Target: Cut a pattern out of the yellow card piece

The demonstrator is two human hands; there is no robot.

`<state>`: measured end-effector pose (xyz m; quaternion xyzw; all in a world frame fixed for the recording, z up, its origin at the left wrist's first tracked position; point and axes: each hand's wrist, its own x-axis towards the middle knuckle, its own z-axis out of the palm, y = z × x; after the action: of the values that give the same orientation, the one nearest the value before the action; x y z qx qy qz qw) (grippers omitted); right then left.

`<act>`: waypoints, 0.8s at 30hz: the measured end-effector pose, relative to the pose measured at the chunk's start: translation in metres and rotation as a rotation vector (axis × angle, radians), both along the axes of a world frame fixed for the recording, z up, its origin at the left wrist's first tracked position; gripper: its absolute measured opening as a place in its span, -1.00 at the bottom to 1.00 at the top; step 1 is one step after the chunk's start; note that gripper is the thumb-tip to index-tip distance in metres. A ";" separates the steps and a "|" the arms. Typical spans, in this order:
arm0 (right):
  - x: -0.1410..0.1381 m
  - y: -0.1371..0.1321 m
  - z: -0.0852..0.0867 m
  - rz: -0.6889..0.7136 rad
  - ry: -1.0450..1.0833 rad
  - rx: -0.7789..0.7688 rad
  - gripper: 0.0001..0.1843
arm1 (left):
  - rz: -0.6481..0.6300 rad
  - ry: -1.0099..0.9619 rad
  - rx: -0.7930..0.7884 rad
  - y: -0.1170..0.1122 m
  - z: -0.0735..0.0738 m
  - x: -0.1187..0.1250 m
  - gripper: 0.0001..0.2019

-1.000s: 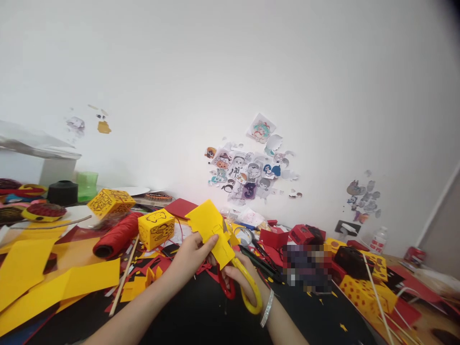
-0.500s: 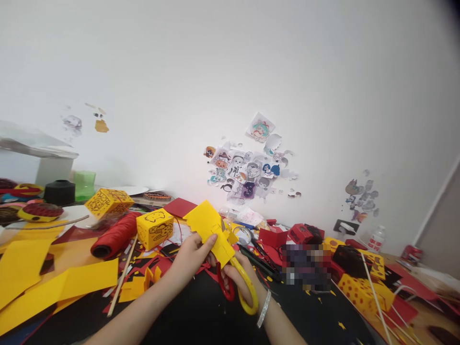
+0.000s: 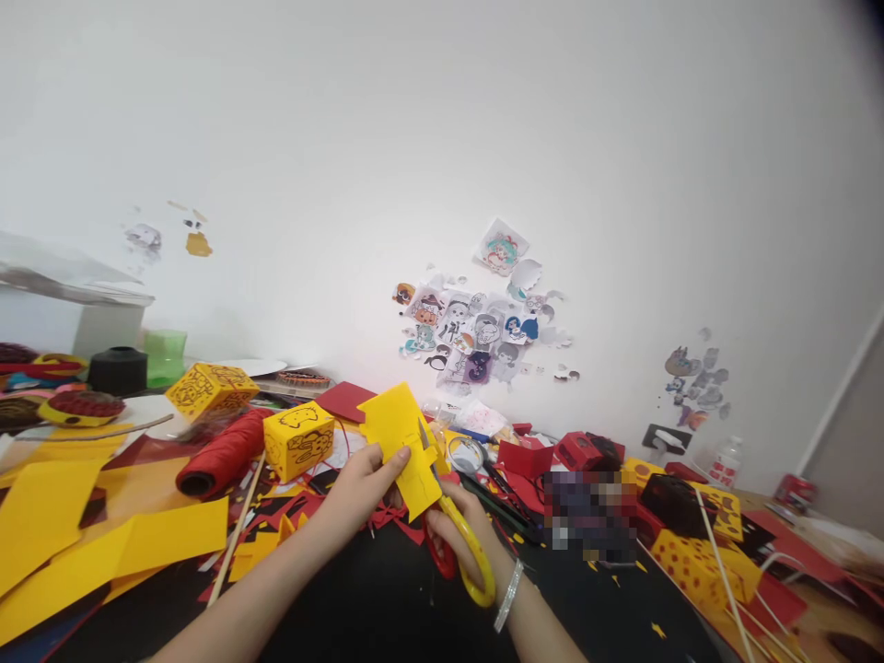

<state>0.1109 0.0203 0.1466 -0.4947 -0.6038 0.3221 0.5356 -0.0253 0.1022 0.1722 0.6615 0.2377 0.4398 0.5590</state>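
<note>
Yellow paper (image 3: 393, 421) is pinched in your left hand (image 3: 371, 479); your right hand (image 3: 476, 512) grips scissors (image 3: 490, 580), blade against the paper.

**Matt paper, glossy plastic and bare wood**

Under the left fingers (image 3: 396, 462), the yellow sheet (image 3: 390, 428) looks like stiff paper, smooth and matt. In the right fingers (image 3: 442, 525), the scissors (image 3: 453, 511) pair glossy, smooth plastic handles with a grey metal blade. A bracelet (image 3: 509, 597) behind the right fingers glitters, silvery and rough-textured. Nearer than both sets of fingers, the tabletop (image 3: 387, 599) is dull black. Left of the fingers lie a bare, pale wooden stick (image 3: 236, 534), a matt paper cube (image 3: 299, 442) and a fibrous, ridged red thread spool (image 3: 227, 451); farther left, the green cup (image 3: 164, 359) is translucent plastic. Far right of them, the bottle (image 3: 726, 463) looks like clear plastic. Beyond, the wall (image 3: 310, 138) is smooth and matt.
</note>
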 end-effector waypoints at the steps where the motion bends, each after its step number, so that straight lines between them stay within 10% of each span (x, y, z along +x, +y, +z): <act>1: 0.000 0.000 -0.001 -0.001 0.005 -0.002 -0.89 | 0.002 0.000 -0.002 0.000 0.000 0.000 -0.55; 24: 0.000 -0.002 0.004 0.009 -0.071 0.106 -0.78 | 0.040 -0.045 -0.028 0.000 0.007 -0.005 -0.55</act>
<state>0.1108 0.0187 0.1507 -0.4740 -0.6409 0.2743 0.5379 -0.0300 0.1020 0.1797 0.6386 0.2444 0.4623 0.5646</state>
